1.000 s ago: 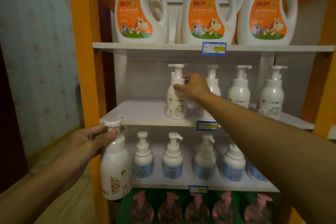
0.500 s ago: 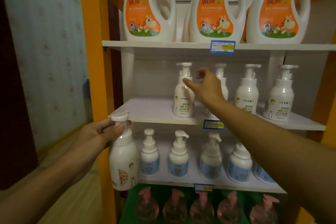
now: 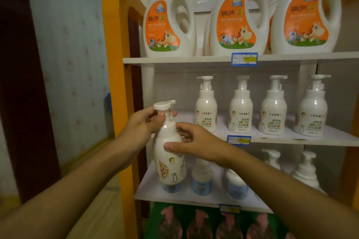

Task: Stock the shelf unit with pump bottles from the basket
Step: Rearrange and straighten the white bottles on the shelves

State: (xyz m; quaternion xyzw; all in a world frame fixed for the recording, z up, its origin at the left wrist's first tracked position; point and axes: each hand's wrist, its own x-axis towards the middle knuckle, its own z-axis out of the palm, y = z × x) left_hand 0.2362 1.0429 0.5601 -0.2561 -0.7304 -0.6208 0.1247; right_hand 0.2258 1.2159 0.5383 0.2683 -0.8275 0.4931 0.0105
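A white pump bottle [image 3: 170,161] with a patterned label hangs upright in front of the shelf unit's left side. My left hand [image 3: 144,124] grips its neck just under the pump head. My right hand [image 3: 196,142] wraps the bottle's shoulder from the right, thumb across its front. Behind them, the middle shelf [image 3: 291,137] carries several matching white pump bottles [image 3: 206,106] in a row, with a bare stretch at its left end. The basket is out of view.
Large white detergent jugs [image 3: 169,21] with orange labels fill the top shelf. Smaller blue-labelled pump bottles [image 3: 201,178] stand on the lower shelf, pink-capped ones [image 3: 169,223] at the bottom. An orange frame post [image 3: 116,83] borders the unit on the left, beside a wallpapered wall.
My right hand left the shelved bottle and came down onto the bottle held by my left hand. That bottle rose up and to the right, toward the middle shelf.
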